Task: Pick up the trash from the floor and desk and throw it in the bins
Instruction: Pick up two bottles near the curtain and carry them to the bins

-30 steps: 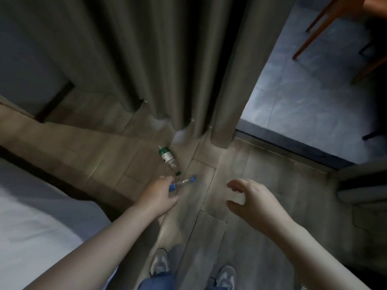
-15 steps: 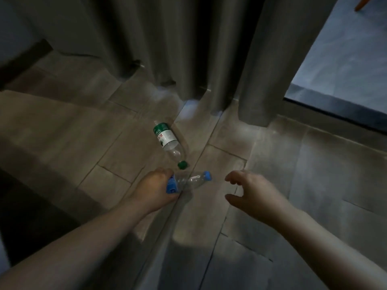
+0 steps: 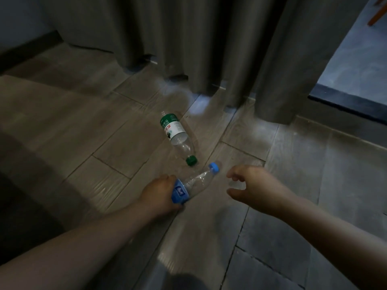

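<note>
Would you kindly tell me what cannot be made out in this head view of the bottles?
Head view, all four:
1. Base of the blue-capped bottle: covered by the left hand gripping it.
2. Print on the green-capped bottle: too small and blurred.
3. Floor behind the curtain: hidden by its folds.
4. Bins: outside the frame edges.

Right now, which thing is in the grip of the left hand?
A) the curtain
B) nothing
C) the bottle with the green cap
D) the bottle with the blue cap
D: the left hand has its grip round the blue-labelled end of the blue-capped bottle, while the green-capped bottle lies untouched on the floor and the right hand holds nothing.
</note>
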The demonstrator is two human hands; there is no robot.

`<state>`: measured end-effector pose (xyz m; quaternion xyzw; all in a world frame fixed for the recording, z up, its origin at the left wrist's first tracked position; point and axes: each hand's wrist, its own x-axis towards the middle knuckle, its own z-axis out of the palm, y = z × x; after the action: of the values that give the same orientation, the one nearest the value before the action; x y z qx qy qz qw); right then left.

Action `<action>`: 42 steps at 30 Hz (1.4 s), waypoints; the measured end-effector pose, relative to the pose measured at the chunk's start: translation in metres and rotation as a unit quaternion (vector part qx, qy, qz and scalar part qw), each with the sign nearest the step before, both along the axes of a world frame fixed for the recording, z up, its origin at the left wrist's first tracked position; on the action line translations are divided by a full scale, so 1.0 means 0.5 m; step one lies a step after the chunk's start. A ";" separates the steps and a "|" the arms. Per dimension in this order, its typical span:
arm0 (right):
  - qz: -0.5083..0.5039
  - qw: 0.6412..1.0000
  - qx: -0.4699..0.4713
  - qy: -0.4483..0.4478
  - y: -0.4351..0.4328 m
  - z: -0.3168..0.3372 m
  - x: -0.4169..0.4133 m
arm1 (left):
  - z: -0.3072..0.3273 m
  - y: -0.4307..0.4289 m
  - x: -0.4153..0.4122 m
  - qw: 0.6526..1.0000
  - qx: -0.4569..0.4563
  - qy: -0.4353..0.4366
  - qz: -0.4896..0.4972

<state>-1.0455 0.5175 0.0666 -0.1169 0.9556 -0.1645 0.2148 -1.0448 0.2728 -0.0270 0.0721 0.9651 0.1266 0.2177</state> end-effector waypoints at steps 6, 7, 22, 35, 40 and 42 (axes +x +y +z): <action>-0.041 0.998 -0.034 0.029 -0.057 -0.020 -0.068 | -0.030 -0.024 0.018 1.000 0.017 0.008 0.012; -0.048 0.998 -0.039 0.029 -0.071 -0.029 -0.081 | -0.034 -0.029 0.019 1.000 0.020 0.014 0.016; -0.117 0.990 -0.073 0.030 -0.241 -0.182 -0.208 | -0.060 -0.043 0.013 0.997 0.040 0.059 0.007; -0.164 0.977 -0.138 -0.015 -0.193 -0.185 -0.218 | -0.061 -0.046 0.012 0.998 0.041 0.049 0.000; -0.198 0.965 -0.169 -0.043 -0.143 -0.153 -0.206 | -0.052 -0.041 0.016 0.999 0.035 0.034 0.003; -0.216 0.957 -0.189 -0.049 -0.127 -0.134 -0.192 | -0.044 -0.039 0.019 0.999 0.043 0.021 0.012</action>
<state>-1.1417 0.4540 -0.0004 0.0617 0.8978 -0.3903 0.1943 -1.0352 0.2531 -0.0490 0.0727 0.9639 0.1690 0.1922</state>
